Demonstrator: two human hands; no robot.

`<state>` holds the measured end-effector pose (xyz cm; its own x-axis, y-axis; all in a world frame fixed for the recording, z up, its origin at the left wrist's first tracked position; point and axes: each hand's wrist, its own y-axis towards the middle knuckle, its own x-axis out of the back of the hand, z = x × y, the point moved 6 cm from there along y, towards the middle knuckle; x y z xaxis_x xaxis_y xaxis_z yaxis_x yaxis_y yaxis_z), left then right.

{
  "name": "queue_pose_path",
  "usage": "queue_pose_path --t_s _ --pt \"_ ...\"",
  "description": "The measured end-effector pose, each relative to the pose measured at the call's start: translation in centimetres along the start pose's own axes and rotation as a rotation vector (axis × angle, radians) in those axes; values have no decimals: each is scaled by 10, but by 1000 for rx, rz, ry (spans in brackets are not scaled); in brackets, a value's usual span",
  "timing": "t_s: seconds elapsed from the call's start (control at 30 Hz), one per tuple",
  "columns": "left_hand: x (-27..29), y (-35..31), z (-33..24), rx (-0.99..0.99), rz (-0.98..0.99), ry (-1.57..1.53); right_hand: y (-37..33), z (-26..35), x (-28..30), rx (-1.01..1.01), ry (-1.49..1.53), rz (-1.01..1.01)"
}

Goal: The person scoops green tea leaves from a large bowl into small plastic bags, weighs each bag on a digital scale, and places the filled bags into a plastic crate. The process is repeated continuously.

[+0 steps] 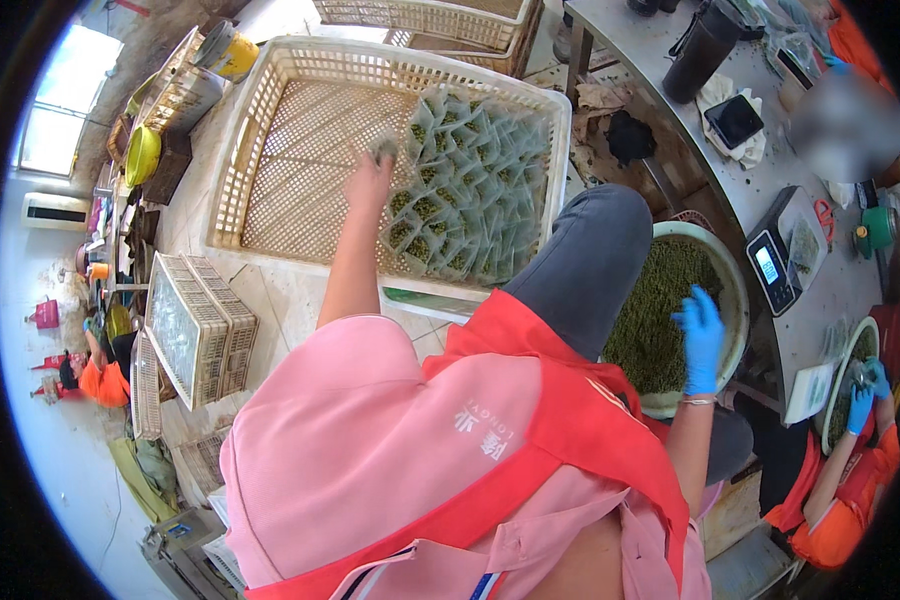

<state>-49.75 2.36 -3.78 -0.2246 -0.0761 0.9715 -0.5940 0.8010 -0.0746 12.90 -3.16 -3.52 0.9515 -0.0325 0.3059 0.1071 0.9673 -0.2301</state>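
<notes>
My left hand, ungloved, reaches over the bare left part of a large cream plastic crate. Its fingers close on a small clear packet, partly blurred. To the right of that hand, many similar packets of green, leafy bits stand in tight rows inside the crate. My right hand wears a blue glove, with its fingers apart and nothing visible in them. It is over the right side of a round, pale basin filled with loose green material, beside my knee.
A metal table curves along the right, bearing a digital scale, red scissors, a phone and a black flask. A gloved co-worker handles another basin at lower right. Stacked crates stand left.
</notes>
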Motion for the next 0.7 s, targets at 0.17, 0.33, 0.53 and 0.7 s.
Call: queue_pose_path --t_s 0.17,0.33,0.53,0.7 --pt "-68 -11 -2 -206 218 -36 -29 -79 -55 35 -828 320" --pt "-40 -7 -22 -173 130 -221 -53 -123 -90 48 -910 496" --pt "23 -79 -169 -686 -246 -396 -58 -149 -91 37 -876 617" --pt "35 -211 -328 -1434 -191 -638 -46 -115 -47 -167 -373 301"
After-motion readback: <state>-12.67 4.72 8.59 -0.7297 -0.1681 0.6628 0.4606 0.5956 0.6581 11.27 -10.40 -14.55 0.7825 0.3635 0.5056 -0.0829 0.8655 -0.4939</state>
